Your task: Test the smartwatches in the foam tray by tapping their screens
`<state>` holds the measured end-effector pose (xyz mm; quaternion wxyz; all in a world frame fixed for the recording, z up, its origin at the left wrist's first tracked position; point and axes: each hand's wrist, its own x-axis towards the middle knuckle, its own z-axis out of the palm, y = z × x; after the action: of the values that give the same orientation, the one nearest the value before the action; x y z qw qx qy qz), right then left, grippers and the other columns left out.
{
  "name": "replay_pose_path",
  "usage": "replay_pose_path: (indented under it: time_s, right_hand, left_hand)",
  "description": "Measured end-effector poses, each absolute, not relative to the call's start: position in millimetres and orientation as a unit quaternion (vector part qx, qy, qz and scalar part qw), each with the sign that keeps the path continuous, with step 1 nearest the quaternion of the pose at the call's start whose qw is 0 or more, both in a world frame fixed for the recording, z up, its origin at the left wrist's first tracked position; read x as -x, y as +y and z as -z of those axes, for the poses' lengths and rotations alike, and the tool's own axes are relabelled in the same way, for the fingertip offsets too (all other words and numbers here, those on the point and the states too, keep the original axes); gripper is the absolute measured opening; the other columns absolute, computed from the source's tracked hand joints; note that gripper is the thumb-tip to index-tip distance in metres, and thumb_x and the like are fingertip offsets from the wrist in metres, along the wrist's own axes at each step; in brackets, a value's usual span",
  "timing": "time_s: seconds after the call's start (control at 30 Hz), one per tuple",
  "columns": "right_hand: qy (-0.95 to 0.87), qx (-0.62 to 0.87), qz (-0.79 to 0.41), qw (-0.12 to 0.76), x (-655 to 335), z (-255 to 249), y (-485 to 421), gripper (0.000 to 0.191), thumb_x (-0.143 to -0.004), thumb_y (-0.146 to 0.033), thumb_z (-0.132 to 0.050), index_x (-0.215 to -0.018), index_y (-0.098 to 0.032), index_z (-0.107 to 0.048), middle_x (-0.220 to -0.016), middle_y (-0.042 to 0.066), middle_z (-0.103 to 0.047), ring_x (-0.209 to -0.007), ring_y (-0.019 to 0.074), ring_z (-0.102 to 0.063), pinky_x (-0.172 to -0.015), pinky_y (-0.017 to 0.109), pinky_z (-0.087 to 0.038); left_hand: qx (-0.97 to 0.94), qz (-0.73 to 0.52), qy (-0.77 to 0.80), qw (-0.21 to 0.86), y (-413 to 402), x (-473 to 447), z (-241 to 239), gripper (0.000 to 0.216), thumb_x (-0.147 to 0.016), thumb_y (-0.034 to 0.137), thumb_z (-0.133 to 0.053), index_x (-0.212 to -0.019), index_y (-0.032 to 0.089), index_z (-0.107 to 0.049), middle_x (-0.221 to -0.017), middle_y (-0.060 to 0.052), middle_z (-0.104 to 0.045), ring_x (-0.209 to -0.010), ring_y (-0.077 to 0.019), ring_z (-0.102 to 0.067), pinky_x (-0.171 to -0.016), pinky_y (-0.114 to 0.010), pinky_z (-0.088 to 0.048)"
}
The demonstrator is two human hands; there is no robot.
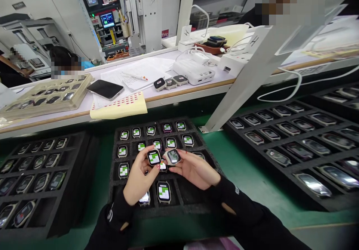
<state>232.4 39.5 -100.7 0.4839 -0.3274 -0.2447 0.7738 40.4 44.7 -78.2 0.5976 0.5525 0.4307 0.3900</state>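
Observation:
My left hand pinches a smartwatch body between thumb and fingers, its screen lit with green and white blocks. In my right hand is another smartwatch, pale-cased, with glare on its face. The two watches are held side by side above a black foam tray. Several strapless watches sit in its compartments, such as a lit watch in the front row. My hands cover part of the middle rows.
More foam trays of watches stand at left and right on the green bench. A slanted metal post rises behind. The shelf bears a phone, several watches, papers and a white charging box. Other people are beyond.

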Motion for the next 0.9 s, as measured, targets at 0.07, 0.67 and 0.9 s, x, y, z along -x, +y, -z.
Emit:
replay_pose_path:
  time_s: [0.07,0.67,0.9]
  right_hand:
    - [-0.238,0.324,-0.790,0.463,-234,100,38,0.026,-0.088,-0.033,-0.068,-0.109,-0.018,-0.063,-0.101,0.009,-0.069,-0.093,0.0241,-0.068,-0.075,0.031,-0.057]
    - [-0.384,0.383,-0.726,0.423,-227,100,27,0.047,-0.081,-0.042,-0.076,-0.116,-0.023,-0.051,-0.117,0.010,-0.058,-0.064,0.0143,-0.060,-0.033,0.014,-0.043]
    - [-0.393,0.407,-0.686,0.458,-224,101,27,0.046,-0.092,-0.060,-0.057,-0.122,-0.025,-0.054,-0.098,0.007,-0.059,-0.069,0.0183,-0.057,-0.036,0.016,-0.042]
  left_hand:
    - [-0.554,-0.391,0.429,0.597,45,-40,78,0.050,-0.084,0.031,-0.066,-0.129,0.023,-0.046,-0.132,-0.010,-0.054,-0.105,-0.0204,-0.060,-0.086,-0.030,-0.049]
    - [-0.552,-0.384,0.471,0.571,46,-38,82,0.043,-0.087,0.032,-0.063,-0.128,0.025,-0.051,-0.129,-0.007,-0.056,-0.094,-0.0185,-0.061,-0.079,-0.030,-0.049]
    - [-0.550,-0.375,0.469,0.580,44,-38,78,0.033,-0.093,0.039,-0.054,-0.124,0.028,-0.059,-0.124,-0.004,-0.059,-0.081,-0.0160,-0.061,-0.063,-0.026,-0.045]
